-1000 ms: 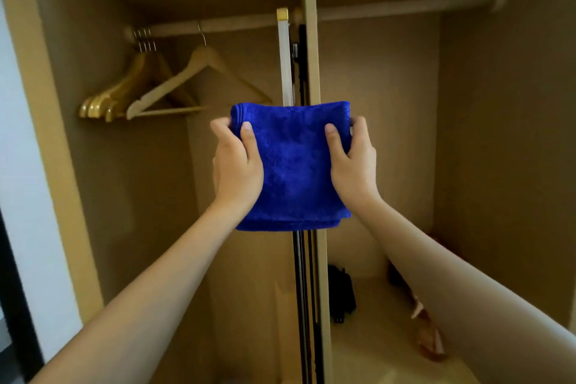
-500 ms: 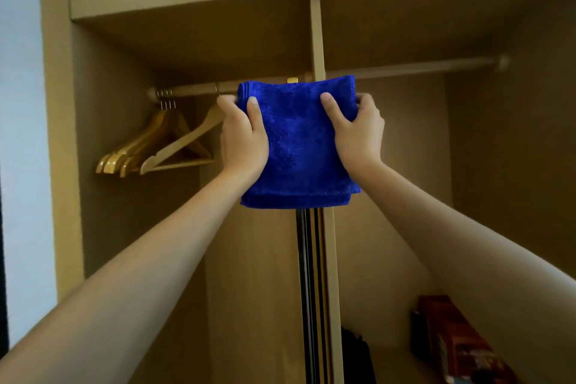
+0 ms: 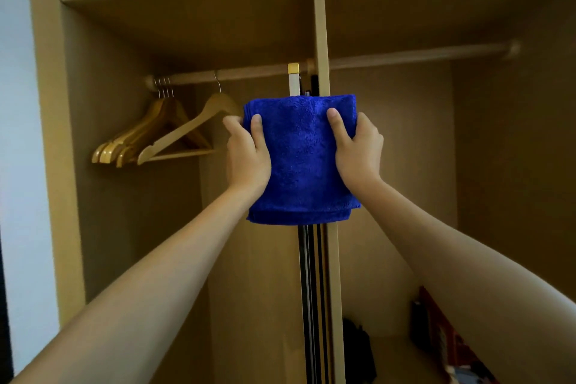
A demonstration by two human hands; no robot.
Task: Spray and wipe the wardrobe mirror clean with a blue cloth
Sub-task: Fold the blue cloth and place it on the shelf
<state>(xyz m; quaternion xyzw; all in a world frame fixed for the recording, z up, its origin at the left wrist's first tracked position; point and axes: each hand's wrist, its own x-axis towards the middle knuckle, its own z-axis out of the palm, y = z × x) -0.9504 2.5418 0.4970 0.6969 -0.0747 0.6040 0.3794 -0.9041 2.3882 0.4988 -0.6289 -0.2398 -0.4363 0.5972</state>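
Note:
A folded blue cloth (image 3: pixel 299 159) is wrapped round a thin upright panel with a gold cap (image 3: pixel 293 81), seen edge-on at the wardrobe's middle; I cannot tell whether this is the mirror. My left hand (image 3: pixel 247 156) grips the cloth's left side with the thumb on the front. My right hand (image 3: pixel 358 153) grips the right side the same way. The cloth's top edge sits a little below the gold cap. No spray bottle is in view.
Several wooden hangers (image 3: pixel 162 140) hang on the rail at the left. A wooden divider (image 3: pixel 321 25) stands just behind the panel, and dark rails (image 3: pixel 308 290) run down below the cloth. On the wardrobe floor are a dark bag (image 3: pixel 357 343) and a red box (image 3: pixel 442 330).
Both hands slid the cloth up the panel until it covered the gold cap, then back down a little, so the cap shows again. The grip is unchanged.

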